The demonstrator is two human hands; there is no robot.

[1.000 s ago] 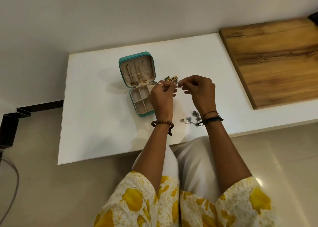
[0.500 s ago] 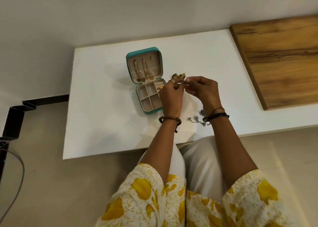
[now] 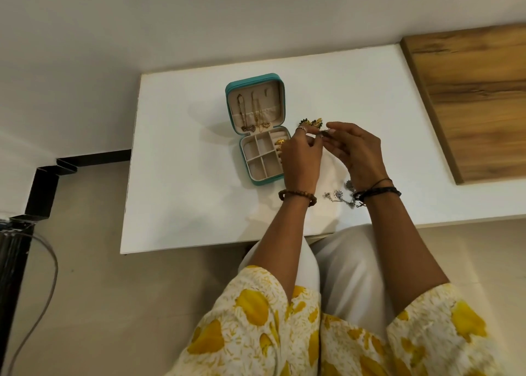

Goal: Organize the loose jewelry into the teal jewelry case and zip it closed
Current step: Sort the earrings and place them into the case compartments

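The teal jewelry case [image 3: 231, 90] lies open on the white table [image 3: 182, 193]. Chains hang inside its lid and a gold piece [image 3: 280, 142] sits in its divided tray. Just right of the case, my left hand [image 3: 300, 159] and my right hand [image 3: 355, 153] meet, fingertips pinching a small dark earring piece [image 3: 325, 133] between them. A gold and green ornament [image 3: 310, 122] shows just beyond my left fingers. Silver jewelry [image 3: 338, 195] lies loose on the table between my wrists, partly hidden by my right wrist.
A wooden board [image 3: 472, 99] covers the table's right end. The table's near edge runs above my knees. A black frame [image 3: 42, 187] and a grey cable [image 3: 42, 284] are on the floor at left.
Both hands stay together at the same spot beside the case, still working the small piece. The camera view has shifted, so the table sits further right in frame.
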